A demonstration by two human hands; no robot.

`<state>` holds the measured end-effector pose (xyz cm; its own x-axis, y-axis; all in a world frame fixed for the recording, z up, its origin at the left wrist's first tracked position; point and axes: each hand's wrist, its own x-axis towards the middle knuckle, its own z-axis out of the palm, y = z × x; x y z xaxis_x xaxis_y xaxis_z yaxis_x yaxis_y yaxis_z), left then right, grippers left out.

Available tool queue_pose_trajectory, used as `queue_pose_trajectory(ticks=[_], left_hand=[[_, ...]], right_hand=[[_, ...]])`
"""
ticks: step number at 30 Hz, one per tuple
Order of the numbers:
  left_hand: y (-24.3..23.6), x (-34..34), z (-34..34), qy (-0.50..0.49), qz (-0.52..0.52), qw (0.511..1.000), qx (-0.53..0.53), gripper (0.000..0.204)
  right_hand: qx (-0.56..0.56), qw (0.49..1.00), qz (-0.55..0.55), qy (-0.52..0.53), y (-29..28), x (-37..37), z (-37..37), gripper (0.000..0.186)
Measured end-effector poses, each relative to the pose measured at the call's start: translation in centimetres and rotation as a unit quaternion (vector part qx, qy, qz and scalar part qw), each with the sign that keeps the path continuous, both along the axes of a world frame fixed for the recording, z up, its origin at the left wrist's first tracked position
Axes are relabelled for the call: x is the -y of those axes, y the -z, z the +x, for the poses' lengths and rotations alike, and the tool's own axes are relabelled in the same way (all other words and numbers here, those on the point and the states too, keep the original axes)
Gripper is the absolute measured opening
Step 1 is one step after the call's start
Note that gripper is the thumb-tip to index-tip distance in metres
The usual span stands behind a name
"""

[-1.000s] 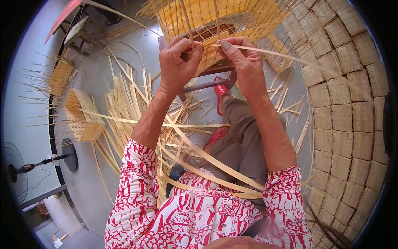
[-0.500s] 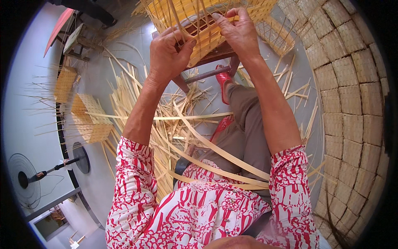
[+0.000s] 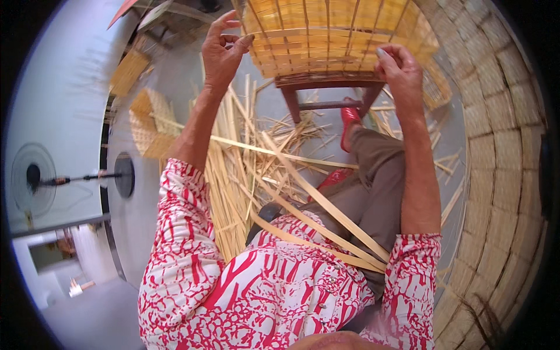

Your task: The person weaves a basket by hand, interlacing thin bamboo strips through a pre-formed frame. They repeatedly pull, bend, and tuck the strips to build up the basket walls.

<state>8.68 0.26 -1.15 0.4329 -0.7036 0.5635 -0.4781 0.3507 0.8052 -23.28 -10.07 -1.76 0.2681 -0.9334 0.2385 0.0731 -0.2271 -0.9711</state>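
Flanking a yellow strip-woven basket (image 3: 318,51) (near side woven, remainder unclear), left hand (image 3: 221,58) spreads; right hand (image 3: 402,73) hides its grip.

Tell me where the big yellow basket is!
The basket is at the top of the head view, right of centre, on a wooden stool, near the left hand and right hand.

We find one head-worn fisheye view, facing down over the near shirt (image 3: 256,291) toward the basket (image 3: 335,42).
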Motion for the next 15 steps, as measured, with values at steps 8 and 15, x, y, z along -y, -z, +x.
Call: queue_pose_trajectory(ticks=[8, 15], left_hand=[[5.8, -10.3, -1.3, 0.023, 0.163, 0.986, -0.010, 0.014], [6.3, -13.1, -6.6, 0.307, 0.190, 0.906, 0.220, 0.027]], right_hand=[[-0.113, 0.984, 0.053, -0.125, 0.0, -2.5, 1.7, 0.015], [-0.205, 0.952, -0.008, -0.226, 2.1, -1.3, -1.8, 0.024]])
